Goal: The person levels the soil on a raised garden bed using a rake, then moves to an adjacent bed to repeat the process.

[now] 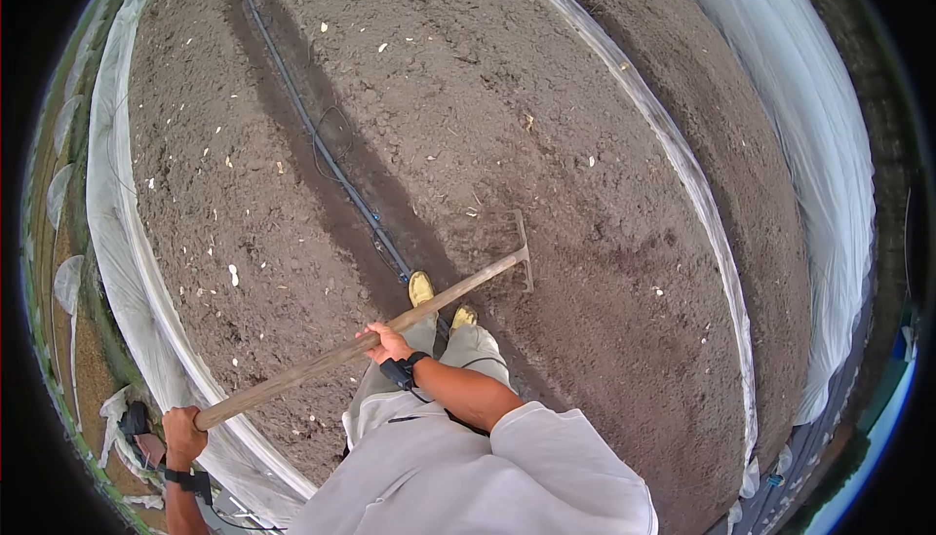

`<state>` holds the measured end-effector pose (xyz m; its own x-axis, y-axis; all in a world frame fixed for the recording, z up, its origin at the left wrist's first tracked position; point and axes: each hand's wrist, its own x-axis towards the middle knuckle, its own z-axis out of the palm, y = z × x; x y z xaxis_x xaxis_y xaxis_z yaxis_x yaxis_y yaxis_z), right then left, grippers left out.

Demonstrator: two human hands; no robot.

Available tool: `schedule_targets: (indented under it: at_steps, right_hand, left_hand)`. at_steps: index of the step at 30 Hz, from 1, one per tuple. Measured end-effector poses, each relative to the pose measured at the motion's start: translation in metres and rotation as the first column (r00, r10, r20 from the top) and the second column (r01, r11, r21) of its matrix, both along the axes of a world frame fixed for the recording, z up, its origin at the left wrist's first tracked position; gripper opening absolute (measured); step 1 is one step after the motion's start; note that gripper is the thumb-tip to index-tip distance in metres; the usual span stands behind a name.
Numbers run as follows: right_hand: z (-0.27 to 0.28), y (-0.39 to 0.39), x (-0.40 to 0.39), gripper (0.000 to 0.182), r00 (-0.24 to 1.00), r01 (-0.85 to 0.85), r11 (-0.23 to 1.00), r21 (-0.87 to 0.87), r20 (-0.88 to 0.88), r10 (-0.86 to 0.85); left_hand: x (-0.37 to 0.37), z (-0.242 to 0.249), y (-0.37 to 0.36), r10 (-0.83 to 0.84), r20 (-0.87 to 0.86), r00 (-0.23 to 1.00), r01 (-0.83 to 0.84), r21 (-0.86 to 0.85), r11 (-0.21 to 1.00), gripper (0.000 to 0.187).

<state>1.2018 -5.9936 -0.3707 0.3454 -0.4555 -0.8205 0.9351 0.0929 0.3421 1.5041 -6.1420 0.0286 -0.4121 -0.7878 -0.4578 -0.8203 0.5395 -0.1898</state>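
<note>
The right hand is closed round the middle of the rake handle; the left hand is clamped on its butt end, low at the left; the handle runs long from lower left up to the right, so the head lies ahead and to the right of both grips, teeth down on the soil; the right hand is the nearer to it; a hose lies in the furrow by the shoes.

Rake head on soil, right of hose
</note>
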Motion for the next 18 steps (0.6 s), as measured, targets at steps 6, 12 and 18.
schedule_targets:
  at_steps: [6,12,18]
  right_hand:
    - [-0.037,0.081,-0.193,0.009,0.911,0.099,0.963,0.250,-0.413,0.013]
    - [0.030,0.190,-0.343,0.017,0.650,0.547,0.765,0.340,-0.749,-0.131]
    - [0.007,0.170,-0.334,0.018,0.720,0.349,0.858,0.377,-0.694,0.012]
  left_hand:
    - [-0.152,-0.116,0.004,-0.118,-0.132,0.984,0.147,0.239,0.960,0.009]
    - [-0.301,-0.130,0.074,-0.153,-0.417,0.896,0.325,0.382,0.865,0.018]
    - [-0.311,-0.091,0.080,-0.162,-0.403,0.901,0.299,0.303,0.905,0.013]
